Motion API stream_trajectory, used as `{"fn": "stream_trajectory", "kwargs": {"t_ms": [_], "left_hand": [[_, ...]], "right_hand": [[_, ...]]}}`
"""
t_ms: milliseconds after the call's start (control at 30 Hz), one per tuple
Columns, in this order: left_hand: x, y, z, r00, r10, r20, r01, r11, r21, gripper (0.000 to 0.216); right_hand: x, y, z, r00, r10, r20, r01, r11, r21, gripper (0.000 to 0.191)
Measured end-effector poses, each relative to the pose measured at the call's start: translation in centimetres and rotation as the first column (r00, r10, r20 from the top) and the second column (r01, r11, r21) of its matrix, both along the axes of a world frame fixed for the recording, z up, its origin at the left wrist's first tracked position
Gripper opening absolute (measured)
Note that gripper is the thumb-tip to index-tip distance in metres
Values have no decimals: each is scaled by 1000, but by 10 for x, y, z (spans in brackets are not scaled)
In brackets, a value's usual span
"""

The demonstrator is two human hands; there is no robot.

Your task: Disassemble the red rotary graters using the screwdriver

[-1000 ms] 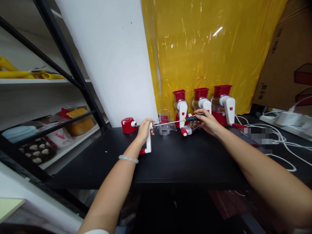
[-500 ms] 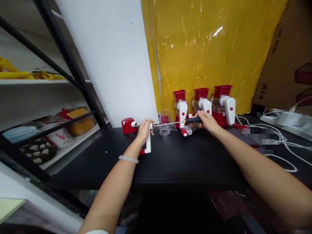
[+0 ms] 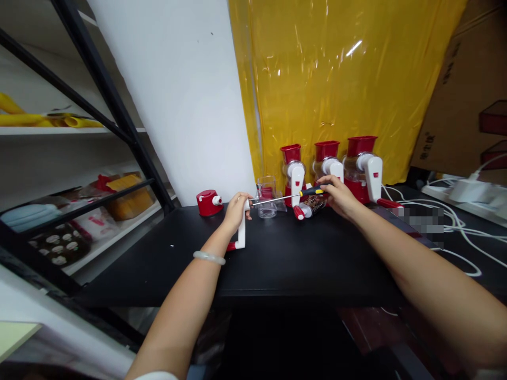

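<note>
My left hand (image 3: 236,209) is closed around the top of a white crank handle (image 3: 241,236) with a red knob, held upright on the black table (image 3: 277,264). My right hand (image 3: 338,196) grips a screwdriver (image 3: 293,196) with a black and yellow handle; its metal shaft runs level to the left, and the tip meets the top of the crank handle at my left fingers. A loose grater drum (image 3: 308,207) with a red cap lies just under the screwdriver.
Three red and white rotary graters (image 3: 358,164) stand in a row against yellow plastic sheeting. A clear plastic part (image 3: 268,197) and a red base (image 3: 207,202) sit beside them. White cables (image 3: 455,232) trail on the right. Metal shelving with goods stands at the left.
Both hands stay in place; my right hand shifts its grip slightly on the screwdriver handle. The view has moved up a little.
</note>
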State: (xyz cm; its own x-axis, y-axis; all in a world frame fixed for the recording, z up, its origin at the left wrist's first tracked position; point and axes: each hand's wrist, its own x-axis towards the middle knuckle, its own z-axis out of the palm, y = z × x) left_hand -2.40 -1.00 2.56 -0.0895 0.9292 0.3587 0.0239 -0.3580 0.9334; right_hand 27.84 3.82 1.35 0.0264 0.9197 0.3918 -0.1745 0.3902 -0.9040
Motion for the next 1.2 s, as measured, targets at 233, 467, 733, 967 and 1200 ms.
{"fn": "stream_trajectory", "kwargs": {"t_ms": [233,467,733,967,1200], "left_hand": [[-2,0,3,999,15,32,-15,1000,25,17],[-1,-1,4,1000,14,13,-14,999,31,17],[2,0,0,1000,-3,-10,3,1000,-2,17],[1,0,0,1000,0,0,0,1000,5,17],[0,1,1,1000,5,13,-5,1000,1,17]], "right_hand": [[6,4,-5,952,-120,282,91,989,115,42],[1,8,-9,992,-69,104,62,996,66,35],[-1,-5,1,993,47,-106,-49,999,-10,28],[3,5,-3,991,-122,54,118,990,73,26],[6,13,-12,971,-119,206,103,991,87,43]]}}
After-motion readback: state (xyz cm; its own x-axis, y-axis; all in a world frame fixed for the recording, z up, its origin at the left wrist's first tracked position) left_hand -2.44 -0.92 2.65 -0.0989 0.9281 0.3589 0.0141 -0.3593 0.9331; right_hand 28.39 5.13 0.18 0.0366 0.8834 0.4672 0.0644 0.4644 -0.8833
